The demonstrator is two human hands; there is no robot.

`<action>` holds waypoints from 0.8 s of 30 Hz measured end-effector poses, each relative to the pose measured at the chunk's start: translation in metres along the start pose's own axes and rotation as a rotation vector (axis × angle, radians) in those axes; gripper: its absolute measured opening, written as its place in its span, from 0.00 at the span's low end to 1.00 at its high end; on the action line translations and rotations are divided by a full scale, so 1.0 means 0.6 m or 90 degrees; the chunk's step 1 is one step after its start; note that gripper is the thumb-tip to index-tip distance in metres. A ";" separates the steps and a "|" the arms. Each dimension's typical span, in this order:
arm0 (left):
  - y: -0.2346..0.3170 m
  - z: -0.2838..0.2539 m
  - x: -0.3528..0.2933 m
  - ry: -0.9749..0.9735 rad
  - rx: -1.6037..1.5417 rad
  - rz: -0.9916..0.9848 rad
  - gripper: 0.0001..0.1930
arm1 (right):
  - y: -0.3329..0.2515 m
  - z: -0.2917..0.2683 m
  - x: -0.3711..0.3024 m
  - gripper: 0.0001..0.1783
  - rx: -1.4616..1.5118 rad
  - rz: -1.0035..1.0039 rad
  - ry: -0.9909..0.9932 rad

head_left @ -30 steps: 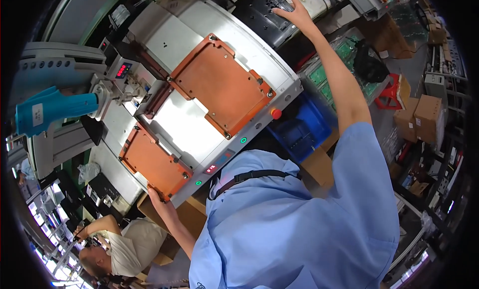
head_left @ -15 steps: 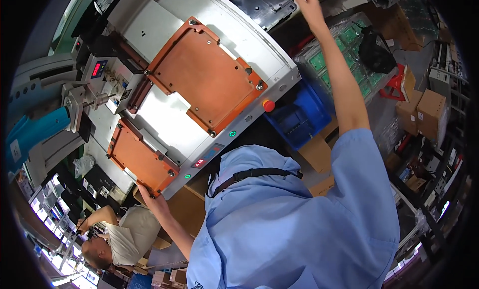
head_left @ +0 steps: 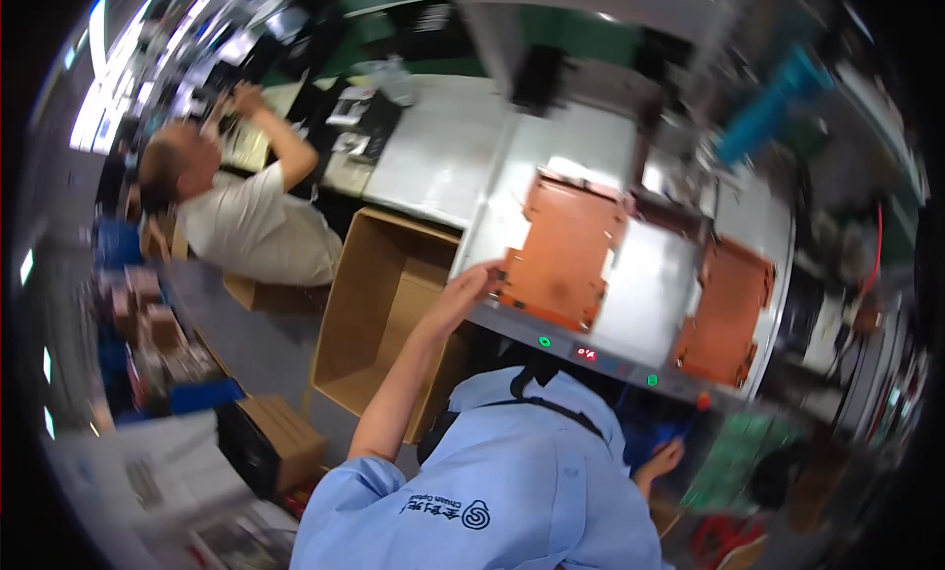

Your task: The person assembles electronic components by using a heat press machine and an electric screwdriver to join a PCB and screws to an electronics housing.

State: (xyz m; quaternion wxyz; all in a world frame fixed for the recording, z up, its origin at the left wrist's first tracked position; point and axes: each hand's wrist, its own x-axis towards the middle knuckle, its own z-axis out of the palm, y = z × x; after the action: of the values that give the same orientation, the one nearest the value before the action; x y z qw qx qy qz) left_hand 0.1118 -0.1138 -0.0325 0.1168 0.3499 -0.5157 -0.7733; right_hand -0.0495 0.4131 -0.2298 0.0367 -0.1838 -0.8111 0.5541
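Note:
My left hand (head_left: 471, 287) is at the lower left edge of an orange fixture plate (head_left: 563, 250), its fingers closed against the rim. This plate lies flat on a white machine bed (head_left: 635, 285) and has small metal fittings along its edges. Down at the right, beside my body, my right hand (head_left: 665, 460) is off the bed with its fingers curled. Whether anything is inside that hand is hidden. A second orange fixture plate (head_left: 726, 314) lies farther right on the same bed, with neither hand on it.
An open cardboard box (head_left: 340, 344) stands left of the bed. Beyond it a person in a light shirt (head_left: 261, 225) works at a bench. A teal cylindrical tool (head_left: 773, 107) is above the bed at the far right. A red button (head_left: 703, 401) is on the front edge.
My view has swung to the left, bringing the cardboard box and co-worker further in. My right hand has come back from its outstretched reach to beside my body. My left hand stays at the plate.

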 end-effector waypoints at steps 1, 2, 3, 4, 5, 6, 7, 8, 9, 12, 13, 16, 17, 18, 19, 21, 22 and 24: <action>-0.011 -0.017 -0.007 -0.020 -0.061 -0.005 0.25 | 0.042 -0.010 -0.014 0.13 -0.022 0.038 -0.084; -0.016 -0.044 -0.017 0.005 -0.082 0.021 0.25 | 0.057 -0.001 -0.035 0.12 -0.126 0.051 -0.117; -0.024 -0.079 -0.041 -0.036 -0.137 -0.030 0.23 | 0.025 0.023 -0.058 0.10 -0.160 0.001 -0.205; -0.033 -0.105 -0.055 -0.102 -0.197 -0.089 0.22 | 0.081 0.020 -0.040 0.10 -0.197 -0.059 -0.261; -0.054 -0.135 -0.065 -0.088 -0.224 -0.075 0.22 | 0.153 0.009 -0.016 0.09 -0.236 -0.113 -0.318; -0.090 -0.177 -0.089 -0.034 -0.226 -0.084 0.20 | 0.127 0.047 -0.016 0.09 -0.196 -0.104 -0.421; -0.129 -0.214 -0.113 0.015 -0.236 -0.096 0.19 | 0.099 0.076 -0.017 0.08 -0.164 -0.092 -0.518; -0.171 -0.230 -0.096 0.069 -0.283 -0.113 0.18 | 0.159 0.050 0.048 0.09 -0.063 -0.110 -0.648; -0.228 -0.258 -0.109 0.212 -0.272 -0.132 0.17 | 0.151 0.061 0.054 0.09 -0.079 -0.118 -0.666; -0.448 -0.340 -0.195 0.558 -0.279 -0.147 0.12 | 0.073 0.139 0.037 0.12 -0.330 0.060 -0.794; -0.480 -0.345 -0.205 0.596 -0.306 -0.256 0.11 | 0.053 0.143 0.035 0.12 -0.351 0.051 -0.794; -0.562 -0.347 -0.239 0.619 -0.309 -0.378 0.11 | 0.015 0.142 0.025 0.14 -0.393 0.063 -0.826; -0.588 -0.347 -0.240 0.604 -0.273 -0.377 0.12 | 0.002 0.139 0.021 0.14 -0.408 0.000 -0.852; -0.603 -0.343 -0.238 0.611 -0.286 -0.388 0.12 | -0.055 0.158 -0.018 0.13 -0.457 0.007 -0.846; -0.600 -0.331 -0.218 0.607 -0.252 -0.383 0.13 | -0.112 0.171 -0.055 0.13 -0.502 0.012 -0.823; -0.609 -0.324 -0.187 0.612 -0.224 -0.385 0.14 | -0.136 0.192 -0.077 0.10 -0.511 0.113 -0.816; -0.618 -0.327 -0.174 0.596 -0.156 -0.341 0.16 | -0.156 0.206 -0.098 0.11 -0.522 0.111 -0.805; -0.653 -0.346 -0.146 0.577 -0.088 -0.303 0.19 | -0.148 0.225 -0.120 0.11 -0.537 0.114 -0.792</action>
State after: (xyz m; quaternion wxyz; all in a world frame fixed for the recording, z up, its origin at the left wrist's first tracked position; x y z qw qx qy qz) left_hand 0.3838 -0.0423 -0.3864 0.1721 0.7491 -0.2672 -0.5812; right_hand -0.0407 0.2411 -0.1901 -0.5465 0.0992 -0.8073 0.1995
